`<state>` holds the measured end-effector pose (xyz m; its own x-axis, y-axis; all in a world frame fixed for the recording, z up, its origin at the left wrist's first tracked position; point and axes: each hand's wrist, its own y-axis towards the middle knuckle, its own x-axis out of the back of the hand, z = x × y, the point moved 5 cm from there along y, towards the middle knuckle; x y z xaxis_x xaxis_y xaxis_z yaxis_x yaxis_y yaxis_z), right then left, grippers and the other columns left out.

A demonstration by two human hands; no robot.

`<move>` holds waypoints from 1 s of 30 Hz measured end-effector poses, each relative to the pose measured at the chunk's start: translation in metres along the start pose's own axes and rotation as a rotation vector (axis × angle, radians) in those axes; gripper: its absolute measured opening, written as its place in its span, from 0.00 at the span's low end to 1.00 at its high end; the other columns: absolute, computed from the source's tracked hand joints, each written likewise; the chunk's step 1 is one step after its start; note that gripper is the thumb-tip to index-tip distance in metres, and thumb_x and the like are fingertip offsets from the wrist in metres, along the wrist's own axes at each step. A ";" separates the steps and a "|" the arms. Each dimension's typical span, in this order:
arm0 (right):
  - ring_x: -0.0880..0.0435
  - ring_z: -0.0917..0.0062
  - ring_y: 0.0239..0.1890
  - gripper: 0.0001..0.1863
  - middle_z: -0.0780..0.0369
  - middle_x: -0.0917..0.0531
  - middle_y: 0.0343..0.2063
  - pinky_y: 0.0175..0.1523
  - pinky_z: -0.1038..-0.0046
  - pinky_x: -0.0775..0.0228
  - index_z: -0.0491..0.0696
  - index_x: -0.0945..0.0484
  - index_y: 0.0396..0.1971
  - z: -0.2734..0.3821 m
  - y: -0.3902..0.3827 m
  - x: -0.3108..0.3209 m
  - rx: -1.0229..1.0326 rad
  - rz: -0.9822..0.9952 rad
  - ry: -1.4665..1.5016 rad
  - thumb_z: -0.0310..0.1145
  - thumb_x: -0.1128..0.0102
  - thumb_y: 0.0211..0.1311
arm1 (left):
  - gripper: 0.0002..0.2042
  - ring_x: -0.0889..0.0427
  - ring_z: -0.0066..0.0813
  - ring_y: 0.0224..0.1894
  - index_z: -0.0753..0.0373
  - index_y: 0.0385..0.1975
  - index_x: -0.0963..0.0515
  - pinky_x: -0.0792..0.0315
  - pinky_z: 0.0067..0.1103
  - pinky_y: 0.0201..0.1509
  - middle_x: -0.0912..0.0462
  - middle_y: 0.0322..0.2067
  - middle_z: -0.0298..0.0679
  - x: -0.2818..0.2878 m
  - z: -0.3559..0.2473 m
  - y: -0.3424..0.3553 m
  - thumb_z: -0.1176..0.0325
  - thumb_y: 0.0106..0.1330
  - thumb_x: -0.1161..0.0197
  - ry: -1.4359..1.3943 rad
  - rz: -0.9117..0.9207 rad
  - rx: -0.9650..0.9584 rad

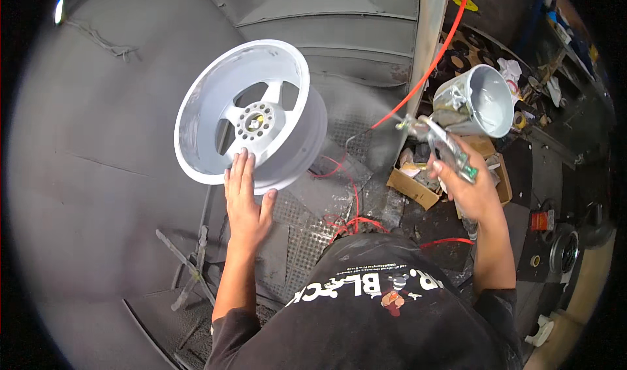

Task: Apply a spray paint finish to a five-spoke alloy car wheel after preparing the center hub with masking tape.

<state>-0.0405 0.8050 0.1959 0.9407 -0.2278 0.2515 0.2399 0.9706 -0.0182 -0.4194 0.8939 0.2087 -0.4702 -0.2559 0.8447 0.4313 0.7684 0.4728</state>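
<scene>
A pale grey wheel rim [307,135], with a spoked centre and a ring of holes, is held up at a tilt. My left hand [243,197] has its fingers stretched out at the lower spoke and lip, touching or very close to them. My right hand [467,187] grips a metal spray gun [447,148] with a large silver cup [490,102] at its top, to the right of the rim. A faint streak of mist shows off the nozzle, toward the upper left.
A red hose [428,76] hangs down to coils on the grated floor. A coated stand [192,259] is below the rim. Grey booth walls [98,141] surround the left and back. Cardboard boxes [415,187], tape rolls, a red can [542,220] and another wheel [563,252] lie at right.
</scene>
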 end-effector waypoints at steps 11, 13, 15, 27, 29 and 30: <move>0.18 0.85 0.35 0.23 0.64 0.16 0.39 0.36 0.80 0.26 0.45 0.26 0.61 -0.007 -0.041 -0.056 -0.242 0.639 0.297 0.35 0.37 0.68 | 0.30 0.38 0.48 0.73 0.64 0.68 0.34 0.56 0.46 0.77 0.31 0.68 0.46 -0.038 0.079 -0.032 0.55 0.68 0.42 0.250 -0.088 -0.016; 0.17 0.78 0.41 0.24 0.61 0.15 0.40 0.48 0.74 0.25 0.44 0.26 0.60 -0.012 -0.034 -0.055 -0.133 0.548 0.109 0.36 0.35 0.67 | 0.26 0.34 0.48 0.71 0.65 0.64 0.29 0.55 0.44 0.77 0.26 0.64 0.46 -0.028 0.093 -0.037 0.56 0.71 0.47 0.215 -0.153 -0.055; 0.17 0.71 0.48 0.26 0.57 0.15 0.43 0.58 0.67 0.28 0.43 0.25 0.59 -0.009 -0.021 -0.041 0.028 0.358 -0.149 0.37 0.33 0.64 | 0.26 0.33 0.48 0.70 0.65 0.63 0.28 0.54 0.43 0.76 0.25 0.63 0.47 -0.019 0.117 -0.044 0.55 0.71 0.48 0.194 -0.161 -0.072; 0.20 0.81 0.40 0.23 0.63 0.17 0.38 0.50 0.76 0.28 0.42 0.24 0.58 0.005 -0.021 -0.039 -0.204 0.330 0.012 0.36 0.35 0.66 | 0.32 0.38 0.49 0.73 0.66 0.65 0.29 0.56 0.46 0.77 0.28 0.66 0.47 0.010 0.097 -0.051 0.46 0.79 0.66 0.079 -0.265 0.099; 0.20 0.81 0.42 0.24 0.64 0.16 0.41 0.52 0.75 0.28 0.41 0.25 0.58 0.008 -0.034 -0.050 -0.277 0.545 0.208 0.36 0.35 0.66 | 0.33 0.38 0.49 0.74 0.66 0.66 0.30 0.58 0.45 0.77 0.29 0.67 0.48 -0.005 0.058 -0.043 0.43 0.78 0.65 -0.017 -0.186 0.044; 0.19 0.79 0.46 0.24 0.63 0.16 0.44 0.55 0.73 0.28 0.41 0.25 0.59 0.011 -0.039 -0.055 -0.319 0.621 0.225 0.36 0.35 0.66 | 0.34 0.38 0.49 0.74 0.65 0.67 0.31 0.58 0.45 0.77 0.30 0.68 0.48 -0.011 0.046 -0.043 0.42 0.77 0.65 -0.043 -0.146 0.034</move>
<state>-0.1040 0.7807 0.1934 0.9442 0.3132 -0.1014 -0.3277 0.8641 -0.3821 -0.4676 0.8907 0.1673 -0.5587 -0.3413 0.7559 0.3298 0.7447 0.5801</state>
